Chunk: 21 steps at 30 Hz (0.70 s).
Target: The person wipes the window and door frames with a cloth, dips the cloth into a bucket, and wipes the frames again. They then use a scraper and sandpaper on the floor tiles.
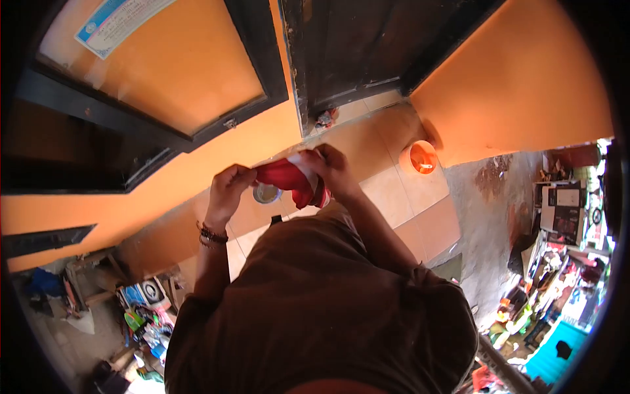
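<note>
A red and white cloth [283, 176] is stretched between my two hands in front of my body. Its left end is pinched by my left hand [231, 187], which has bracelets at the wrist. My right hand [327, 169] grips the white part on the other side, and some red fabric hangs below it. Part of the cloth is hidden behind my fingers. Beneath the cloth, a round metal-looking container [267, 193] sits on the tiled floor, partly covered from view.
An orange bucket [420, 159] stands on the tiles to the right. A dark door [367, 49] and a dark-framed window [177, 65] are ahead. Cluttered items [538, 289] lie at the far right, and more clutter [146, 315] is at the lower left.
</note>
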Each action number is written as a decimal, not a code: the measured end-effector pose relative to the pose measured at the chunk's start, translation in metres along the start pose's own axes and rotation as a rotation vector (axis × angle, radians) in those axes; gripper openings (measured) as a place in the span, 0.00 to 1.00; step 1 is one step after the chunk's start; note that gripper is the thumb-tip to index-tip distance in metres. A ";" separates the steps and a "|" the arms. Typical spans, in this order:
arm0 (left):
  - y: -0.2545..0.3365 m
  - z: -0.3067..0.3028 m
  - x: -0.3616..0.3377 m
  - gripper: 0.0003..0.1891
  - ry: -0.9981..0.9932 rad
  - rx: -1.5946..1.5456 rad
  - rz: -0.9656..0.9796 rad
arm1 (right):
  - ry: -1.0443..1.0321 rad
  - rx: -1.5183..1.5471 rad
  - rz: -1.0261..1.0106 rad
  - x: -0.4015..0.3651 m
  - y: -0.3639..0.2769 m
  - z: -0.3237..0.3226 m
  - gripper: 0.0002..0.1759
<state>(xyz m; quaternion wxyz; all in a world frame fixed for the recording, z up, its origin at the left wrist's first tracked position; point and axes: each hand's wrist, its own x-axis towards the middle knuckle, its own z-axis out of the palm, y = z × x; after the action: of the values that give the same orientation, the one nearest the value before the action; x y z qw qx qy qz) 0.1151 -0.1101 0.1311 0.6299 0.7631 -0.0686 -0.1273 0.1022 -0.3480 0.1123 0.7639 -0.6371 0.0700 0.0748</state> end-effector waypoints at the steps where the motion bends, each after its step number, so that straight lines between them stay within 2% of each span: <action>1: 0.003 0.007 0.005 0.05 0.047 0.046 -0.038 | -0.027 0.012 0.012 0.003 -0.019 -0.005 0.18; 2: 0.003 0.013 0.008 0.05 0.062 0.046 -0.051 | -0.053 0.027 0.015 0.010 -0.031 -0.010 0.18; 3: 0.004 0.018 0.013 0.04 0.071 0.034 -0.036 | -0.057 -0.035 -0.068 0.021 -0.029 -0.018 0.17; 6: 0.011 0.032 0.026 0.04 0.106 0.042 -0.045 | -0.153 -0.170 -0.019 0.040 -0.039 -0.046 0.16; 8: 0.015 0.039 0.032 0.04 0.128 0.171 0.013 | -0.195 -0.088 -0.020 0.039 -0.054 -0.059 0.13; 10: 0.021 0.048 0.034 0.04 0.176 0.168 -0.004 | -0.176 -0.312 -0.308 0.054 -0.036 -0.080 0.11; 15: 0.029 0.074 0.031 0.05 0.260 -0.122 -0.068 | -0.249 -0.316 -0.204 0.065 -0.026 -0.112 0.10; 21: 0.016 0.096 0.027 0.04 0.356 -0.234 -0.147 | -0.298 -0.219 -0.105 0.068 -0.028 -0.121 0.09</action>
<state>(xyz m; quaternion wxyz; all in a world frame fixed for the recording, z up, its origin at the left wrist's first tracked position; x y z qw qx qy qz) 0.1152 -0.2111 0.1272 0.7052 0.6983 0.1149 -0.0433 0.1735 -0.4701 0.1040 0.6947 -0.7012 -0.0860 0.1353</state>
